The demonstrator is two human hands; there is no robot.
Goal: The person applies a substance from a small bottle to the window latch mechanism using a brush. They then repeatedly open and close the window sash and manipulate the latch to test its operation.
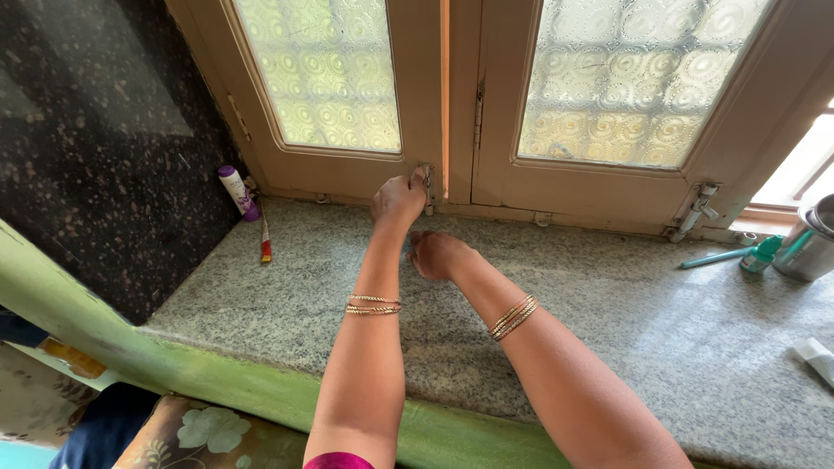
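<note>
My left hand (397, 200) reaches to the bottom corner of the left window panel and pinches the small metal latch bolt (425, 177) there. My right hand (434, 254) rests on the grey granite sill (287, 295) just below, fingers curled under; whether it holds anything is hidden. Both wrists wear gold bangles. The wooden window frame (459, 130) has patterned frosted glass panes (334, 74).
A white and purple bottle (237, 192) and a small red-tipped tube (265, 245) lie at the sill's left corner by the dark speckled wall. A green toothbrush (725, 255), steel cup (808, 243) and another latch (695, 211) are on the right. Green sill edge below.
</note>
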